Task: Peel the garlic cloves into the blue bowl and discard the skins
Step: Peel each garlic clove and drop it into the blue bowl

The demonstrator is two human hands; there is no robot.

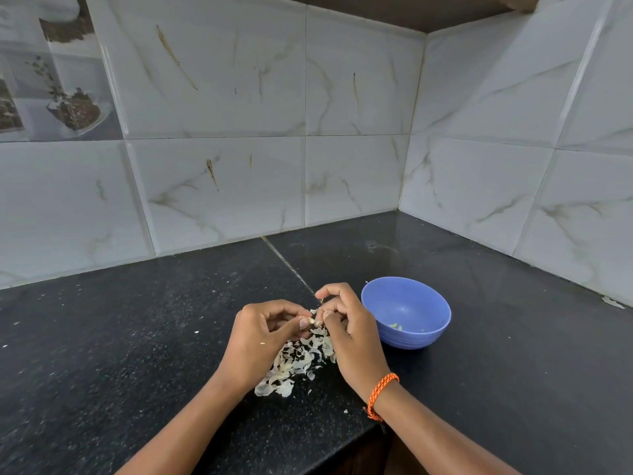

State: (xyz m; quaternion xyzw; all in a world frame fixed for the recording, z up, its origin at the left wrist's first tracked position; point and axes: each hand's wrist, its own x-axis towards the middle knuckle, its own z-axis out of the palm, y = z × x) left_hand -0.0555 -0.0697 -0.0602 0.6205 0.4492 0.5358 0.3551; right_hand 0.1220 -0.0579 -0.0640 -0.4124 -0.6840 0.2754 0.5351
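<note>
My left hand (262, 334) and my right hand (346, 323) meet above the black counter, and between their fingertips they pinch a small garlic clove (312, 320), mostly hidden by the fingers. Directly below the hands lies a pile of pale garlic skins (294, 365). The blue bowl (416, 303) stands just right of my right hand, upright, with a few small pale bits (395, 326) at its bottom.
The black speckled counter (137, 337) runs into a corner of white marble-look tiled walls (308, 132). Its front edge (356, 437) steps in near my right wrist, which wears an orange thread band (380, 394). Tiny skin flecks (196, 332) dot the counter.
</note>
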